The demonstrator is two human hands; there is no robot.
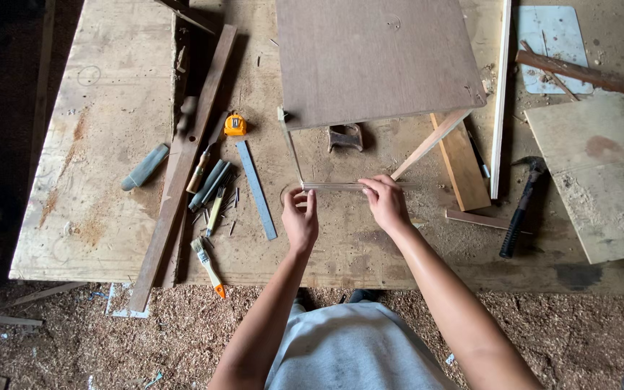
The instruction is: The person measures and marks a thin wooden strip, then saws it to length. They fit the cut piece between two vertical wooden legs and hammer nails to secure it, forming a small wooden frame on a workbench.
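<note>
Frame centre: both hands pinch a thin pale strip [341,186] lying across the tabletop [110,144]. Left hand [300,217] grips its left end, right hand [386,202] presses its middle, apparently to steady it against the brown board [377,58] above. Hammer [520,209] lies right; brush [208,266] and chisels left.

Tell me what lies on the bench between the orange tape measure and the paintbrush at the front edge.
In the head view, between the orange tape measure and the paintbrush lie grey-handled tools, a yellow-handled tool and scattered nails.
</note>
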